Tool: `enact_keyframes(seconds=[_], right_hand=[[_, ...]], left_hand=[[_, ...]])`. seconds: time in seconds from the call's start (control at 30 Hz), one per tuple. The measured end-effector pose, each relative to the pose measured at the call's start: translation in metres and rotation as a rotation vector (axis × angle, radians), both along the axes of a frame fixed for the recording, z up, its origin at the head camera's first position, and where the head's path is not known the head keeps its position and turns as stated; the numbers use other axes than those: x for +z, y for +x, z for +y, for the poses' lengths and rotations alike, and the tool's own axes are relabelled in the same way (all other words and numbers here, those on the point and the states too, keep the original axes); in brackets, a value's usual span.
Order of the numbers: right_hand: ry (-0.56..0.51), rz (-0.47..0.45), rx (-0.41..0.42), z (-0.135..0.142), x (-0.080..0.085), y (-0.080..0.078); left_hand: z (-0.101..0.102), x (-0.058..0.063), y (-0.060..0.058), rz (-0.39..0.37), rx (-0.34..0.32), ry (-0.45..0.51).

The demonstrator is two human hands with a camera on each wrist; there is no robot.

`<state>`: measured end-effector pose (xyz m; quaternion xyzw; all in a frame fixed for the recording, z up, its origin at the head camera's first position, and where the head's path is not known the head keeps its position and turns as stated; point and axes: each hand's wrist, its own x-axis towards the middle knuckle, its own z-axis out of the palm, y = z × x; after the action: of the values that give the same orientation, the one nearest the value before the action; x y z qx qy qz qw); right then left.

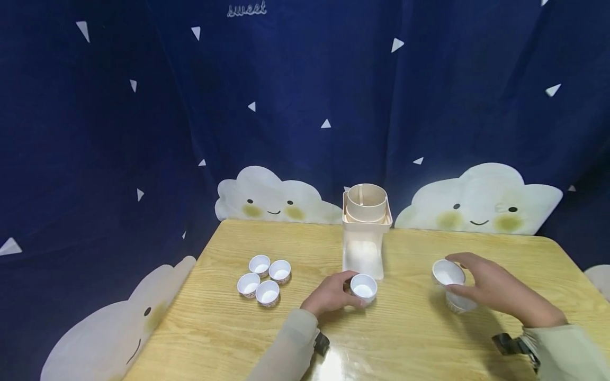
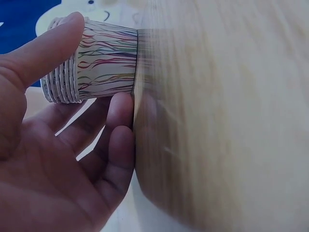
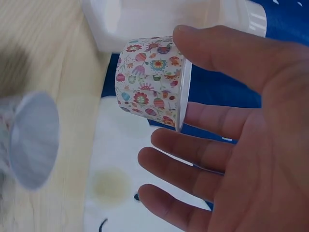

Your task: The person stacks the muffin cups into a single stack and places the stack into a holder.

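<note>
While left fingers (image 2: 120, 111) grip stacked cups (image 2: 108, 60), right fingers (image 3: 212, 118) pinch a flowered cup (image 3: 149, 79), aloft.

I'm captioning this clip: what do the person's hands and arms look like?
The left hand and right hand show no gloves or rings. The left sleeve and right sleeve are plain, pale greyish-beige, reaching the wrists. A small black block shows by the left wrist, a black gadget with a band by the right wrist.

A nested stack of white cups (image 2: 108, 60) with wavy coloured lines stands upright on the bench (image 1: 405, 338), roughly midway between its side edges. A flower-printed cup (image 3: 149, 82), mouth up, is held above it, nearer the right edge.
</note>
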<state>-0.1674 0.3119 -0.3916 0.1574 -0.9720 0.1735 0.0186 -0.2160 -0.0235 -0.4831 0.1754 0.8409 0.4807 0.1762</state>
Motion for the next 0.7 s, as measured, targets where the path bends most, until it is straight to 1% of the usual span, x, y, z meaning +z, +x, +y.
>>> enact_keyframes(seconds=[0.17, 0.33, 0.7], right_hand=[[-0.019, 0.031, 0.048, -0.018, -0.003, 0.000], [-0.038, 0.047, 0.071, -0.035, -0.002, -0.002], [-0.067, 0.064, 0.094, -0.047, 0.004, -0.003]], left_hand=[[0.000, -0.001, -0.001, 0.006, -0.004, 0.013], [0.001, -0.002, -0.001, 0.010, -0.004, 0.010], [0.001, -0.004, 0.000, 0.020, -0.009, 0.016]])
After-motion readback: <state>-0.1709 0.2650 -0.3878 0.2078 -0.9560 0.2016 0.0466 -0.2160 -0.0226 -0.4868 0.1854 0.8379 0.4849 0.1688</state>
